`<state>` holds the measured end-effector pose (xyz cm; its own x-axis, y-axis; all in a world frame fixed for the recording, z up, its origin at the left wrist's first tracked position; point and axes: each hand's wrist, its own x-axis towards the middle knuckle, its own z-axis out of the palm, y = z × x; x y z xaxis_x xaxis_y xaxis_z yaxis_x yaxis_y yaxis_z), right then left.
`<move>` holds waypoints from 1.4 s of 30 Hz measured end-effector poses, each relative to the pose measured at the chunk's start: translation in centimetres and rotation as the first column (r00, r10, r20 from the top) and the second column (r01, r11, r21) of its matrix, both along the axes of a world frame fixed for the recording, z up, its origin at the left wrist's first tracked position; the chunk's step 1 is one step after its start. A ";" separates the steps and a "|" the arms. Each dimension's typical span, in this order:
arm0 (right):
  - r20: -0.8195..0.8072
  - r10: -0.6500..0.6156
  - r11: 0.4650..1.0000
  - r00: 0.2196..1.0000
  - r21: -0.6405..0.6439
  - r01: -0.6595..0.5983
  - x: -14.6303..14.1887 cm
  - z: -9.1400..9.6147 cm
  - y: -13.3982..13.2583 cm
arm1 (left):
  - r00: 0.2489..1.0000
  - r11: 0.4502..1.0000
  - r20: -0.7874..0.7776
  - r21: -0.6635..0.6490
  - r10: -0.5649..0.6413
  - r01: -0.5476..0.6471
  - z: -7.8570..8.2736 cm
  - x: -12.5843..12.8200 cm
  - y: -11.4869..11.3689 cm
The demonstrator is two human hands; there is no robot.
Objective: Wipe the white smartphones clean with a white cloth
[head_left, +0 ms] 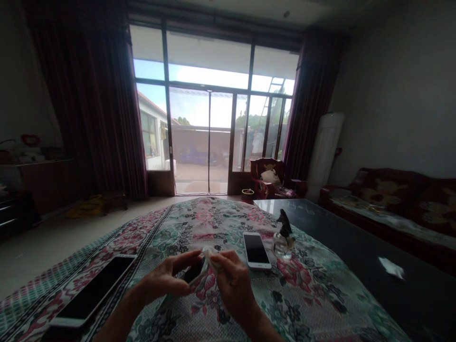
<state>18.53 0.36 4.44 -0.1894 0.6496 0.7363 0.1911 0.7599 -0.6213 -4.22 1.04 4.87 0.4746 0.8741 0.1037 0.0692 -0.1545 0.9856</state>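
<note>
My left hand grips a phone by its edges, thumb on the near side and fingers on the far side. The phone is tilted, with its dark face partly hidden by my fingers. In my right hand a crumpled white tissue is pinched against the phone's upper right edge. A white phone with a dark screen lies face up just beyond my right hand. Beside it stands a clear spray bottle with a black trigger head. Another white-edged phone, larger in view, lies left of my left arm.
A floral cloth covers the surface under my hands. To the right, a dark tabletop bears a crumpled white tissue piece. Farther off are a wooden armchair, a sofa, curtains and a glass door.
</note>
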 end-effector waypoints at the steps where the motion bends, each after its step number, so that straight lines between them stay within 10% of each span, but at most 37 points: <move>1: -0.002 0.007 1.000 1.000 0.013 -0.007 -0.1 0.1 -0.2 | 1.000 1.000 0.007 0.001 0.004 -0.004 0.1 0.1 -0.1; 16: 0.048 -0.184 0.982 0.982 0.044 0.182 1.1 -1.0 1.4 | 0.996 0.998 -0.081 0.053 0.025 -0.021 0.5 1.6 -0.3; 42: 0.075 -0.104 0.989 0.992 0.114 0.095 0.5 -0.1 -0.2 | 0.979 0.985 -0.121 0.066 0.164 -0.157 1.6 1.4 -0.7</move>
<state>19.01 0.16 4.39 -0.1894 0.5840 0.7893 0.3147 0.7976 -0.5146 -2.78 0.30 6.48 0.3409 0.9344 0.1031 0.2200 -0.1860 0.9576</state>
